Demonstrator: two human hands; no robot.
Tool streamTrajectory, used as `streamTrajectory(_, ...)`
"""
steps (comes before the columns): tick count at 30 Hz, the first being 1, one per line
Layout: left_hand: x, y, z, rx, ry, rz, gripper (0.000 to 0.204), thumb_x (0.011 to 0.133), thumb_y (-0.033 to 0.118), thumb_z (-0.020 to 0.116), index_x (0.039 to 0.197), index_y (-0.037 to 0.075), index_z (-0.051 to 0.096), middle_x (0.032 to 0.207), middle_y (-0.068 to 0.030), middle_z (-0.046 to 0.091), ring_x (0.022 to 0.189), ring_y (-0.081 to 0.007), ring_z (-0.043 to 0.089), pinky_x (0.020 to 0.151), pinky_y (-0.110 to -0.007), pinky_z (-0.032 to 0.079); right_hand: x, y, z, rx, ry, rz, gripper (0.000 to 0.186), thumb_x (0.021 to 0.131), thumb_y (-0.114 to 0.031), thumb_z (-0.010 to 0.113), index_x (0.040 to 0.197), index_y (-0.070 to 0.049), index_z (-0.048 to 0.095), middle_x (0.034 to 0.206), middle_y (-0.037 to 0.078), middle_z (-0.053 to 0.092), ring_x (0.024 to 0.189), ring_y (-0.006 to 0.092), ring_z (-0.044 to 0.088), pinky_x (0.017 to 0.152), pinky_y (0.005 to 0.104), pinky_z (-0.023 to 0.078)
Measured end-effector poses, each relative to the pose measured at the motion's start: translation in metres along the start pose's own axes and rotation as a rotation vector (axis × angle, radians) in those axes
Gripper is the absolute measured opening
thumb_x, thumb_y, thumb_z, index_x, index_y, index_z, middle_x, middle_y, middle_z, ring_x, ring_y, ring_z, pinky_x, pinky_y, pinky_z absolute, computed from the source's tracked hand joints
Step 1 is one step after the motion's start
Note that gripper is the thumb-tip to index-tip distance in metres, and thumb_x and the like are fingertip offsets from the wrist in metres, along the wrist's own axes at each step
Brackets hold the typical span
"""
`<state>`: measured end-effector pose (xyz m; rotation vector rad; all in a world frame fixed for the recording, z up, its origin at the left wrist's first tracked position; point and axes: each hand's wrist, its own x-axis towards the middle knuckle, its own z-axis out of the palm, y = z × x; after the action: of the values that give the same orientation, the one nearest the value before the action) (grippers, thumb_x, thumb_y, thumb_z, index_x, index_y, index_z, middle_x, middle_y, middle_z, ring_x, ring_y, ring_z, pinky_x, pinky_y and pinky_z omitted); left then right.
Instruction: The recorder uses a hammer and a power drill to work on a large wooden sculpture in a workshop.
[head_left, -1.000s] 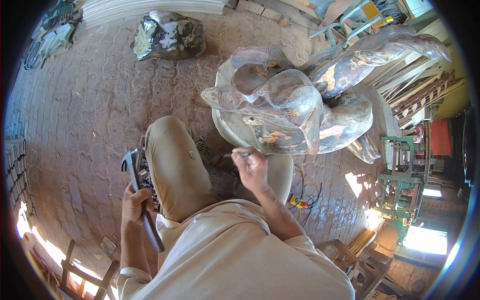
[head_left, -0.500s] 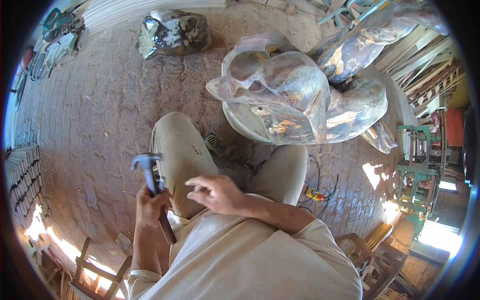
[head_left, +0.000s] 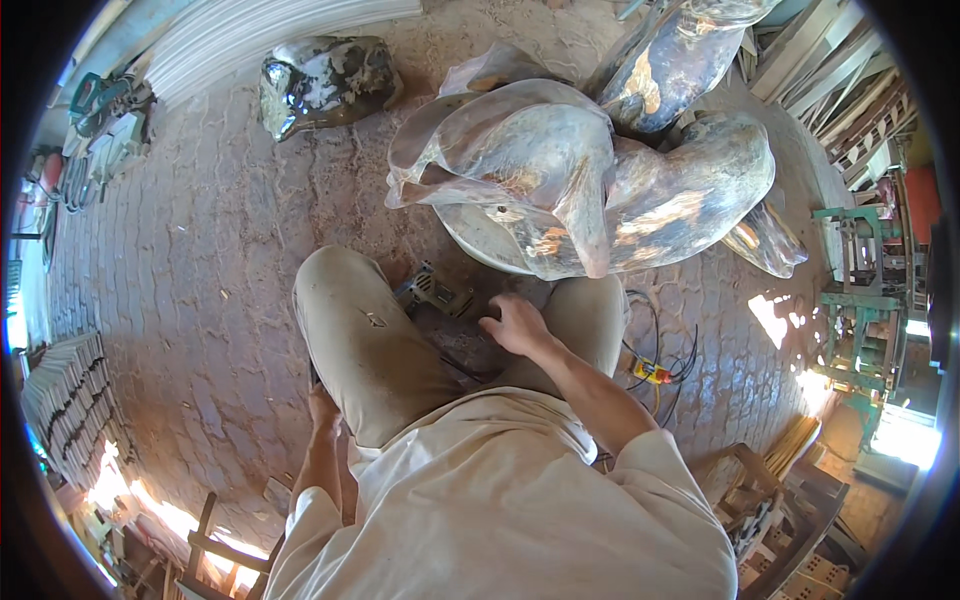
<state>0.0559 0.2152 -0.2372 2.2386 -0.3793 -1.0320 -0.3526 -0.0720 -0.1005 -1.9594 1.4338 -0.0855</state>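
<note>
My left hand (head_left: 323, 409) hangs low beside my left thigh, partly covered by it. Its fingers are hidden, and the hammer does not show. Between my knees, my right hand (head_left: 517, 325) hovers near my right thigh, thumb apart from the loosely bent fingers and nothing visible in it. Left of that hand, a small corded power tool (head_left: 442, 291) lies on the floor; its exact kind is unclear. Just beyond my knees rests a large carved sculpture (head_left: 560, 170) with smooth, curved, mottled grey-brown surfaces.
A dark, shiny carved block (head_left: 328, 85) sits on the paved floor (head_left: 190, 260) at the far left. Black cables with a yellow-and-red connector (head_left: 652, 372) lie right of my right leg. Stacked slats (head_left: 70, 390) stand at left, a green metal frame (head_left: 858, 300) at right.
My left hand has dropped beside my thigh, and the hammer has gone out of sight. My right hand has moved forward and right, away from my lap. The view has shifted slightly.
</note>
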Motion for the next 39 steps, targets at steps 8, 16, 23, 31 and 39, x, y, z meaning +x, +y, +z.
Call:
streamTrajectory(8,-0.053,0.044,-0.040,-0.188,-0.039,-0.150,0.013,0.092,0.010,0.064,0.099,0.001,0.069,0.088,-0.0087,0.074,0.076,-0.0198,0.069,0.060,-0.037,0.053,0.071,0.085,0.127,-0.377,-0.359,0.438,0.082,0.067,-0.041,0.089,0.130,0.005,0.067,0.140,0.027,0.063,0.133,0.0318,0.062,0.111,0.0406,0.050)
streamTrajectory(16,-0.077,0.075,-0.047,-0.257,0.002,-0.138,0.010,0.092,0.011,0.066,0.089,0.003,0.061,0.084,-0.0063,0.069,0.069,-0.0145,0.062,0.057,-0.035,0.051,0.063,0.036,0.083,-0.006,-0.549,0.459,0.057,0.065,-0.030,0.082,0.112,0.003,0.075,0.110,0.023,0.077,0.110,0.0357,0.074,0.100,0.0462,0.055)
streamTrajectory(23,-0.057,0.213,-0.075,0.029,0.280,0.438,0.019,0.091,0.011,0.069,0.098,-0.007,0.071,0.091,-0.0098,0.073,0.081,-0.0174,0.064,0.076,-0.033,0.052,0.041,-0.018,0.030,0.184,-0.104,0.081,0.045,0.070,-0.029,0.076,0.105,-0.002,0.069,0.103,0.025,0.075,0.103,0.0443,0.071,0.088,0.0518,0.056)
streamTrajectory(31,-0.088,0.376,-0.074,0.472,0.067,1.031,0.079,0.076,0.022,0.086,0.144,-0.004,0.057,0.143,-0.0224,0.063,0.131,-0.0324,0.062,0.109,-0.041,0.051,-0.006,-0.069,-0.064,0.044,0.130,-0.269,0.050,0.071,-0.030,0.080,0.113,-0.006,0.065,0.098,0.019,0.073,0.096,0.0413,0.071,0.086,0.0502,0.058)
streamTrajectory(39,-0.154,0.425,-0.023,0.612,-1.195,0.687,0.072,0.075,0.028,0.087,0.136,-0.001,0.060,0.112,-0.0163,0.075,0.098,-0.0254,0.074,0.084,-0.039,0.056,-0.111,-0.053,-0.148,0.257,0.130,-0.342,0.041,0.066,-0.016,0.085,0.102,-0.006,0.068,0.090,0.014,0.071,0.079,0.0359,0.071,0.072,0.0427,0.058)
